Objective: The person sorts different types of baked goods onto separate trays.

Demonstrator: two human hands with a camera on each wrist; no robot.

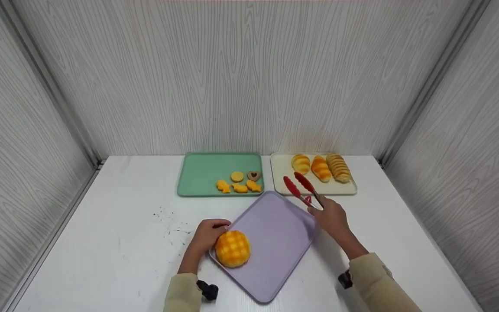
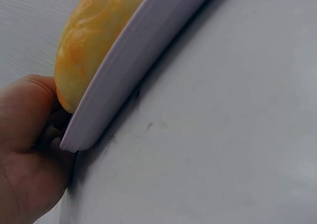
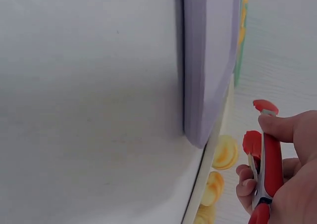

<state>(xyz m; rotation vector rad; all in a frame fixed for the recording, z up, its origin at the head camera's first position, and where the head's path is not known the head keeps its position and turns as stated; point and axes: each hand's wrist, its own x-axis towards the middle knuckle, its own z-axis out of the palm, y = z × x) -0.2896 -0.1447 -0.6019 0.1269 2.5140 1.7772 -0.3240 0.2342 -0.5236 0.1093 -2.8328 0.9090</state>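
Observation:
My left hand (image 1: 208,236) grips the left rim of a lilac tray (image 1: 275,242), which lies turned at an angle on the table. Right by its fingers sits a round bun (image 1: 233,248) with a yellow-orange checked top, at the tray's left corner; in the left wrist view the thumb is close against this bun (image 2: 81,50). With my right hand (image 1: 332,216) I hold metal tongs (image 3: 270,164) that have red tips and red handles. The tongs' spread tips point away over the front edge of a cream tray (image 1: 282,180), with nothing between them.
Three bread pieces (image 1: 321,168) lie on the cream tray at the back right. A green tray (image 1: 202,171) beside it bears several small biscuits (image 1: 237,176), some fish-shaped and one brown heart. Wood-grain panels (image 1: 197,78) close off the back and both sides. Dark specks (image 1: 171,221) mark the white table.

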